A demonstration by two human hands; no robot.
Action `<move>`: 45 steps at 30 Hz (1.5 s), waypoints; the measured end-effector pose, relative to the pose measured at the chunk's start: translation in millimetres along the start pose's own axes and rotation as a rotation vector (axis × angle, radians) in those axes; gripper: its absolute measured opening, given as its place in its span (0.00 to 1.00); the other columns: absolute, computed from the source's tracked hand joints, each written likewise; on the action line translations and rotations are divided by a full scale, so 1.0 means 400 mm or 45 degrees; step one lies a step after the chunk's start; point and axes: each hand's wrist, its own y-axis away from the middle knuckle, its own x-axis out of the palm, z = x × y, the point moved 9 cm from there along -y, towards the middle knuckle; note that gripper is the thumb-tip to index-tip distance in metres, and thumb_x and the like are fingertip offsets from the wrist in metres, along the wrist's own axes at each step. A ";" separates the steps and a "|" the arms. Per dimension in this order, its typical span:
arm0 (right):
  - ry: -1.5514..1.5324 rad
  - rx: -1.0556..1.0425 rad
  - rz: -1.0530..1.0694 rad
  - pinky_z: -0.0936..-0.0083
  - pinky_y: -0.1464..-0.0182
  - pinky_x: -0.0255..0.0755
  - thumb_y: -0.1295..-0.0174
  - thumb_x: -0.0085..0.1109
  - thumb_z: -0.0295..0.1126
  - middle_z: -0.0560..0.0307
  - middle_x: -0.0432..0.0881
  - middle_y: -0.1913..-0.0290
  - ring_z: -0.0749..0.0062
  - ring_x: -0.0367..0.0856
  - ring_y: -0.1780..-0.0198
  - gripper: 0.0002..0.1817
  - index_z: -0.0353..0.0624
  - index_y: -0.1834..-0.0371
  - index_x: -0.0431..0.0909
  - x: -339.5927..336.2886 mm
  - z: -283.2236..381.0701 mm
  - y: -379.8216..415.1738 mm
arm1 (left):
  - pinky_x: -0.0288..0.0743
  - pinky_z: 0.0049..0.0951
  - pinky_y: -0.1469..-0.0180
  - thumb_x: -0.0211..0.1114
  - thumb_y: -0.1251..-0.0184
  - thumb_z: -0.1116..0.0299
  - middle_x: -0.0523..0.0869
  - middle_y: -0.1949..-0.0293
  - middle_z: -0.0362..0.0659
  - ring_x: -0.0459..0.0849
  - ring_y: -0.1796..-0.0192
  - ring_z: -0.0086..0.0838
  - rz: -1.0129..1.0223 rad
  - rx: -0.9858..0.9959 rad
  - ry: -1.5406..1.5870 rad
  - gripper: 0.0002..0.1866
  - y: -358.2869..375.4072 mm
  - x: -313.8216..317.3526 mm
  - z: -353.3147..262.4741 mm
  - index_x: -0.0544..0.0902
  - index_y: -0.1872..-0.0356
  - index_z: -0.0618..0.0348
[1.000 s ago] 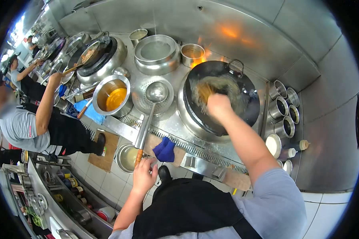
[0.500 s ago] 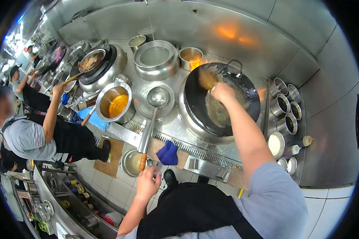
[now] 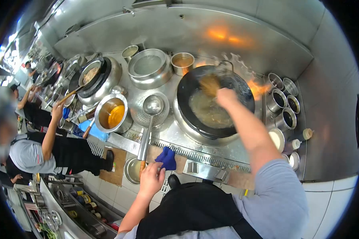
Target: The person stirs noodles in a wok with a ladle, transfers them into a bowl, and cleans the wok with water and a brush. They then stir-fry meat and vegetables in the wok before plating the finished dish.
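Note:
My right hand [image 3: 226, 97] is closed around a brown bristle brush [image 3: 210, 85] inside a black wok [image 3: 187, 85], over murky liquid [image 3: 205, 109]. Steam rises at the wok's far rim, and flames show at its right side. My left hand [image 3: 152, 178] is at the wooden handle end of a metal ladle [image 3: 153, 105], whose bowl rests on a perforated strainer [image 3: 163, 119]. Whether its fingers grip the handle is unclear. A dark blue cloth [image 3: 166, 158] lies just right of that hand.
Left of the strainer stands a pot of orange liquid [image 3: 112, 113]. Metal containers [image 3: 276, 100] and squeeze bottles line the right side. Behind are a covered round pot [image 3: 149, 69] and a small pot [image 3: 182, 63]. A co-worker [image 3: 32, 153] stands at the left, holding a long-handled strainer.
My right hand and the brush have shifted within the wok. My left hand has come up to the ladle's handle end. Flames now show at the wok's right, with steam behind it.

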 end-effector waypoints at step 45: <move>-1.353 0.135 0.150 0.78 0.38 0.62 0.38 0.56 0.26 0.56 0.76 0.42 0.75 0.73 0.42 0.30 0.39 0.31 0.63 -0.115 -0.289 0.910 | 0.76 0.40 0.65 0.64 0.41 0.57 0.82 0.77 0.45 0.84 0.71 0.40 0.323 0.742 -0.190 0.14 -0.133 0.275 -0.373 0.80 0.78 0.56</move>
